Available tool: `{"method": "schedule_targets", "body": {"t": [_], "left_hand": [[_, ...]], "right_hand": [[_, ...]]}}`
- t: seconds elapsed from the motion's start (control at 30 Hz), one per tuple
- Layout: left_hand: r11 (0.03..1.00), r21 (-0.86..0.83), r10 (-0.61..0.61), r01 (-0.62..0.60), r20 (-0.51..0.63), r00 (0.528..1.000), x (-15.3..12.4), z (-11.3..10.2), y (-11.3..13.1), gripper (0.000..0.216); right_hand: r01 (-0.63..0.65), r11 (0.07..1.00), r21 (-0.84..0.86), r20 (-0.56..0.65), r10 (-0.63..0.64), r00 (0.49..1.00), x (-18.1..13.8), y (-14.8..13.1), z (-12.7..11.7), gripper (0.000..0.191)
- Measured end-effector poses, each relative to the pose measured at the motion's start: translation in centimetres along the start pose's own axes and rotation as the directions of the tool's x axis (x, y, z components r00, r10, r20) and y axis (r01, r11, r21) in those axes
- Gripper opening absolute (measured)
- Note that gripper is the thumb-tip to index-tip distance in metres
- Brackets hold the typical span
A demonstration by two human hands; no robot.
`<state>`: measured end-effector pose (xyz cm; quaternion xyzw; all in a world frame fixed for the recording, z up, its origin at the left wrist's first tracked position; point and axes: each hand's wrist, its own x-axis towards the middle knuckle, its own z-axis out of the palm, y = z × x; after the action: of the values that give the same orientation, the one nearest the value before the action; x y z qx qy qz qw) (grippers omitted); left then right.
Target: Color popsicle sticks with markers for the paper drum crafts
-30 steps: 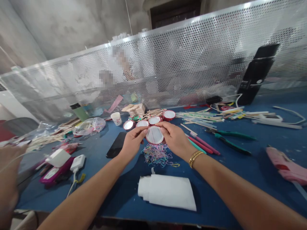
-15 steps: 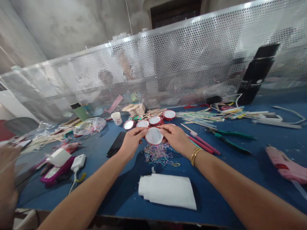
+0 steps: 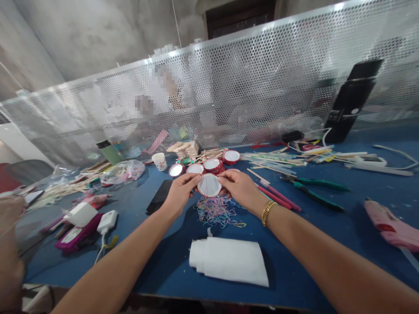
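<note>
Grey bare concrete wall [image 3: 98,35] at back, dark opening [image 3: 240,17] high in it. Long silver perforated metal panel [image 3: 278,83] along the far edge of the blue-topped table [image 3: 160,272], people blurred behind it. Another person's forearm [image 3: 9,235] at the table's left edge. Tall black upright object [image 3: 352,102] near the far right corner. Folded white cloth [image 3: 231,261] by the near edge, about mid-length. Pink glue gun [image 3: 393,224] toward the right edge; teal-handled pliers [image 3: 322,184] between it and the right hand [image 3: 240,187]. Left hand [image 3: 181,189]: thumb and fingers pinched on left side of the round white disc with a red rim [image 3: 209,185]. Right hand: same pinch, right side; gold bracelet [image 3: 267,213] at wrist. Disc is raised over the middle of the table, face toward camera. Flat black phone [image 3: 160,196] just beside left hand. Tangle of thin multicoloured loops [image 3: 216,213] on the table, below disc in view. Similar red-rimmed white discs [image 3: 212,164] grouped beyond the hands, some stacked, toward the far edge. White paper cup [image 3: 159,162] just left of them.
</note>
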<state>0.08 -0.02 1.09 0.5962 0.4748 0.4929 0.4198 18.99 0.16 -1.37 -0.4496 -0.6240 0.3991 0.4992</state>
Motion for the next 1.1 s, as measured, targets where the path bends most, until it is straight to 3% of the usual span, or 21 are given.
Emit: {"method": "schedule_targets", "body": {"t": [0.3, 0.93, 1.1], "left_hand": [[0.991, 0.087, 0.09, -0.097, 0.081, 0.993, 0.08, -0.02, -0.64, 0.048], [0.981, 0.138, 0.135, -0.137, 0.023, 0.991, 0.24, -0.26, -0.64, 0.04], [0.968, 0.173, 0.158, -0.181, 0.135, 0.978, 0.14, -0.21, -0.57, 0.048]], "right_hand": [[-0.012, 1.0, -0.015, -0.033, 0.012, 0.999, 0.14, -0.47, -0.31, 0.018], [-0.016, 1.0, 0.003, -0.028, 0.016, 0.999, 0.0, -0.8, -0.3, 0.022], [-0.014, 1.0, 0.019, -0.036, 0.015, 0.999, 0.14, -0.42, -0.35, 0.025]]}}
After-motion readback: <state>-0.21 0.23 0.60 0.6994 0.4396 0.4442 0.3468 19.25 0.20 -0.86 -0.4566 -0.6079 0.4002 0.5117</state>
